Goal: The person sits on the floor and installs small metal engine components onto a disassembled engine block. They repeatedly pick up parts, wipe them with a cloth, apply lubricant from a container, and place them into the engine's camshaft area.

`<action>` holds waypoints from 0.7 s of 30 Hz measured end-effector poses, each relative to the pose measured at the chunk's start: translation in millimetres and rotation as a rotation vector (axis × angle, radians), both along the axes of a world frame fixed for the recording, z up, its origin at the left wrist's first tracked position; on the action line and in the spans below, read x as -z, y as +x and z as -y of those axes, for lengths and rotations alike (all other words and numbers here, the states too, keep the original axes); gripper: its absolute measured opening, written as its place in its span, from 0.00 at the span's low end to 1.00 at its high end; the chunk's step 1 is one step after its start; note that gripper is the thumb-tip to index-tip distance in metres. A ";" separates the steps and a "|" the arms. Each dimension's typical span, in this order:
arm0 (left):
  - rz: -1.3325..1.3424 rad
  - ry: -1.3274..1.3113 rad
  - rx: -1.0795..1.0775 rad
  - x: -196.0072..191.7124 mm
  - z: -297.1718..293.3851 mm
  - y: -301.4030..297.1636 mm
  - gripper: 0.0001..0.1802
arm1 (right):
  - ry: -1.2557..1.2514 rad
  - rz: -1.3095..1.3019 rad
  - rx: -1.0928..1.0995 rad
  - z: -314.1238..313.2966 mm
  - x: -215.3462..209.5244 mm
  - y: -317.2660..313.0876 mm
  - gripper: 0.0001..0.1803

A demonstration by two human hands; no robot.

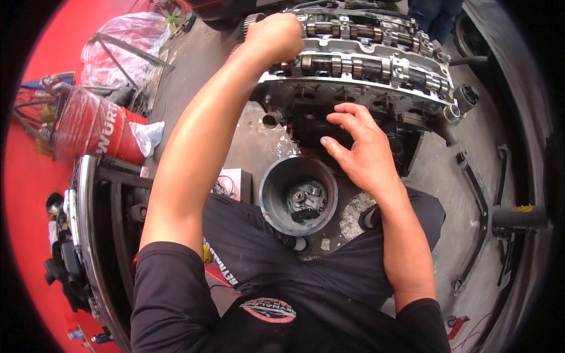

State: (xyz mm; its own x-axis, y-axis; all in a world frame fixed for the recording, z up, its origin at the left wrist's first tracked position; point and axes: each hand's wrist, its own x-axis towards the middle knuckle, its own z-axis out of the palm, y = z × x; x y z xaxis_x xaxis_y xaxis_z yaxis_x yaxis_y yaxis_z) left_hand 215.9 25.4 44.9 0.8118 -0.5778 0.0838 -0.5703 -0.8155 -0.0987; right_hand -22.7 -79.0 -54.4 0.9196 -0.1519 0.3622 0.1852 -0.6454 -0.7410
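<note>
An engine cylinder head [359, 88] with two rows of camshafts [347, 66] lies across the top of the view, above a dark engine block. At its left end, by a toothed gear [253, 23], is my left hand [274, 39], closed in a fist. Whatever those fingers may grip is hidden by the hand itself. My right hand [366, 150] hovers in front of the near side of the engine. Its fingers are apart and slightly curled, with nothing in them. Between my legs stands a grey bucket [271, 203] holding several metal parts.
A tool cart [88, 217] with a metal edge stands close on my left. Behind it are a red drum [106, 126] and plastic-wrapped items [126, 44]. Dark metal stand legs [477, 217] rest on the floor at right. Another person's legs [434, 17] show beyond the engine.
</note>
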 end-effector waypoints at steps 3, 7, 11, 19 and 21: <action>0.046 0.084 0.061 -5.7 -1.4 0.8 0.12 | 0.008 -0.010 -0.020 -3.9 0.2 1.3 0.20; -0.003 0.005 0.173 -6.2 -17.7 14.1 0.11 | 0.012 -0.014 -0.034 -10.7 2.4 5.1 0.20; 0.144 0.005 0.275 12.4 1.7 27.9 0.08 | 0.023 -0.025 -0.008 -6.0 1.5 0.9 0.20; 0.044 -0.195 0.209 6.9 -20.9 -0.8 0.14 | -0.072 -0.078 -0.036 -20.5 9.5 5.6 0.21; 0.026 -0.240 0.260 13.7 -23.0 5.4 0.13 | -0.098 -0.096 -0.036 -21.2 14.3 6.3 0.21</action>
State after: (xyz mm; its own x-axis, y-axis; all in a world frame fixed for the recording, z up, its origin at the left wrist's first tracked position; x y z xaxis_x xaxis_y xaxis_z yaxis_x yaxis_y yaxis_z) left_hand 221.3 48.4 31.1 0.6362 -0.7259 0.2613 -0.7614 -0.6454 0.0607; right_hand -16.5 -57.8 -68.7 0.9549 -0.0860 0.2842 0.1415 -0.7096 -0.6903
